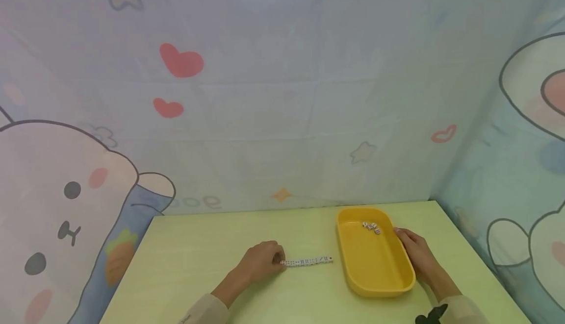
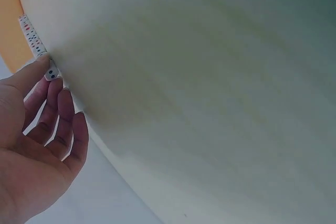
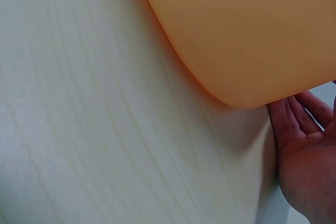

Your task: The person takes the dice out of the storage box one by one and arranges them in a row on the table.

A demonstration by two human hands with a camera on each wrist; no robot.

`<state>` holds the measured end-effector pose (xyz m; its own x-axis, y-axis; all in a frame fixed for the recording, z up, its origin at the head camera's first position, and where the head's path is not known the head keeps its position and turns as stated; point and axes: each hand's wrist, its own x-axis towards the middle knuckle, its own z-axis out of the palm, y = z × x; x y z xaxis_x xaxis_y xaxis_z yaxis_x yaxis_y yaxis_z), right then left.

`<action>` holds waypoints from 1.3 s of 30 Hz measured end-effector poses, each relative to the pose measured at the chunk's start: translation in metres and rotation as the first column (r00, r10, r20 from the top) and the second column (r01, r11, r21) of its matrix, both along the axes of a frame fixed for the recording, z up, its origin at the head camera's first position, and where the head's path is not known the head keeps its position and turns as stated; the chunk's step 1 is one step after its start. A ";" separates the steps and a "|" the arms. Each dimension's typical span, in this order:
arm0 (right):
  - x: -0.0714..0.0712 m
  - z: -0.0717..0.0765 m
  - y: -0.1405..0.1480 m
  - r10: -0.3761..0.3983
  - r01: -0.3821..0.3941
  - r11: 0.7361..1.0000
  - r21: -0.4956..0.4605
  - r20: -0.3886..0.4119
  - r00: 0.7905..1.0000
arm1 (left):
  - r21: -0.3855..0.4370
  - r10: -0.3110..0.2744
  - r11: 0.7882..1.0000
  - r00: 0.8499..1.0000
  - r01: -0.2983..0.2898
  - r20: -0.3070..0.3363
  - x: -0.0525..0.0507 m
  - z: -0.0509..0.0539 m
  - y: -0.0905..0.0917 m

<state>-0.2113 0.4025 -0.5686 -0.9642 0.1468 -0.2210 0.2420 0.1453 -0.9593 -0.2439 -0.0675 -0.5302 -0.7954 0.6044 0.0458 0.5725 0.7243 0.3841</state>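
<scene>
Left hand (image 1: 263, 259), lower centre, pinches dice row (image 1: 309, 262) end | right hand (image 1: 418, 255) grips tray (image 1: 375, 267), lower right | uneven push could buckle row

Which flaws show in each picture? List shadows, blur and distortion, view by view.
Head view: soft light, with the row of dice too small to read every mark; left wrist view: a broad, soft-edged shadow on the table beside the left hand, the table's edge bowing, probably from the lens; right wrist view: shadow near the tray and right hand.
</scene>
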 end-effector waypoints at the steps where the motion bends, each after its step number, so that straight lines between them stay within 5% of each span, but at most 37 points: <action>1: 0.000 0.000 0.000 0.003 -0.003 1.000 0.002 0.001 1.000 | -0.003 0.001 1.000 1.000 -0.001 0.000 -0.001 0.000 0.000; 8: 0.000 0.000 0.001 0.007 -0.007 1.000 0.006 0.008 1.000 | 0.014 -0.007 1.000 1.000 0.007 0.003 -0.003 0.010 0.005; 16: 0.001 0.000 0.001 0.004 -0.004 1.000 -0.012 -0.002 1.000 | 0.090 -0.030 0.995 1.000 0.030 -0.004 -0.006 0.032 0.039; 30: -0.003 0.002 0.002 0.028 -0.026 0.999 -0.042 0.030 0.999 | 0.258 -0.092 0.963 0.995 0.079 0.037 -0.028 0.041 0.131; 39: -0.001 0.001 0.002 0.022 -0.021 0.998 -0.055 0.015 1.000 | 0.243 -0.024 0.969 0.999 0.031 -0.029 -0.027 0.035 0.199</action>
<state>-0.2124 0.4042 -0.5675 -0.9633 0.1132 -0.2432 0.2544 0.0981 -0.9621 -0.2710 0.1312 -0.4955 -0.7752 0.5942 0.2145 0.6029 0.5945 0.5320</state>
